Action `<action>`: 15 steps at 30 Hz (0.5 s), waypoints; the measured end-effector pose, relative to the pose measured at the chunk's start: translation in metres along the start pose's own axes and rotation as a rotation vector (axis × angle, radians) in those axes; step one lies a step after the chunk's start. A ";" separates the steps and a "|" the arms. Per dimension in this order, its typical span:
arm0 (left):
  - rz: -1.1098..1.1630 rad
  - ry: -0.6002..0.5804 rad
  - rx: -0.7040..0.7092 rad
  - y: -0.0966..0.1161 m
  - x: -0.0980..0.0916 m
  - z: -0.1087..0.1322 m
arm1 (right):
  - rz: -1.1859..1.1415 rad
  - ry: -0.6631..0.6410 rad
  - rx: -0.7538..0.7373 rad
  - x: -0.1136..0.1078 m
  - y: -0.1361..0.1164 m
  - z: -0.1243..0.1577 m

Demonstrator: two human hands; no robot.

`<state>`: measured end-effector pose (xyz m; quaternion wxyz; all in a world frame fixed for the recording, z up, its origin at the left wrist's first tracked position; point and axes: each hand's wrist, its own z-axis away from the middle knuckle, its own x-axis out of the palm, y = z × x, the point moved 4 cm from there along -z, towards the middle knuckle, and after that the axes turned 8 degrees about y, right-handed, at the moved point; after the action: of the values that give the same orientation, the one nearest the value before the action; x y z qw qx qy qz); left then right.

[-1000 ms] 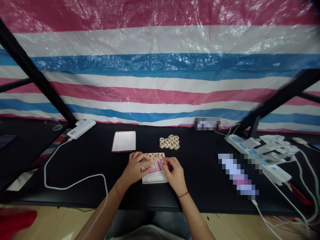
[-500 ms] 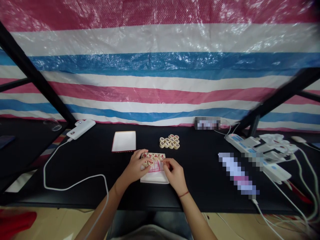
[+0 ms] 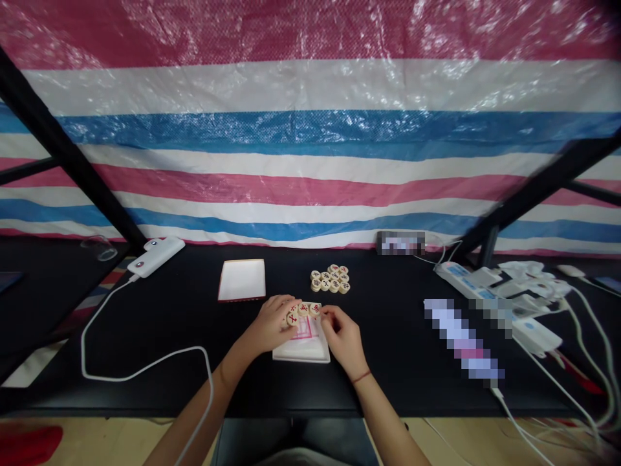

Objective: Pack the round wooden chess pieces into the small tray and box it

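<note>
Your left hand (image 3: 272, 325) curls over the left end of the round cream red-marked discs (image 3: 304, 309), rowed left-to-right along the far side of the shallow white square box (image 3: 301, 355). Right hand (image 3: 342, 335), fingertips bunched, is beside the row's right end; can't tell if either grips.

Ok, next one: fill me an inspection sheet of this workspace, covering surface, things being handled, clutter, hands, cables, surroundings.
Surface: black table.
Things handled: white tray with round marked pieces toward its far side; a second cluster of pieces beyond it; shallow red-edged box beyond the left hand.
Clutter: white device at far left; power strip at right, with adapters.
Hands: left curls over pieces at the tray's left; right hand sits at its right edge; grips unclear.
Cables: white cable runs from the device across the left forearm in view; others trail at right.
Surroundings: striped plastic sheeting behind.
</note>
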<state>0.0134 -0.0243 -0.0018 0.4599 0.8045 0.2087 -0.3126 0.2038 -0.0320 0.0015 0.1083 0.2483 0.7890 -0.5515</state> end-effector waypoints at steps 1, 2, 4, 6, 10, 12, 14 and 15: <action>-0.002 0.004 0.006 0.000 0.000 0.000 | 0.008 0.025 0.000 -0.003 0.001 -0.005; -0.004 0.011 0.010 0.001 -0.001 0.001 | 0.022 0.054 -0.009 -0.006 0.001 -0.011; -0.006 0.024 0.012 0.002 -0.002 0.002 | 0.073 0.110 -0.047 -0.012 0.002 -0.031; -0.009 0.033 0.005 0.002 -0.002 0.004 | 0.167 0.155 -0.079 -0.019 0.004 -0.060; -0.013 0.049 0.000 0.004 -0.003 0.005 | 0.531 0.021 -0.016 -0.016 0.016 -0.129; -0.013 0.053 0.004 0.004 -0.004 0.005 | 0.706 -0.245 0.061 -0.005 0.025 -0.154; -0.007 0.049 -0.002 0.003 -0.005 0.005 | 0.750 -0.353 0.097 0.003 0.031 -0.170; -0.003 0.046 -0.008 0.003 -0.005 0.004 | 0.760 -0.384 0.109 0.007 0.033 -0.174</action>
<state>0.0100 -0.0299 0.0022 0.4577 0.8094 0.2216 -0.2939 0.2333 0.1399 0.0355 0.4354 0.4198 0.5765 -0.5494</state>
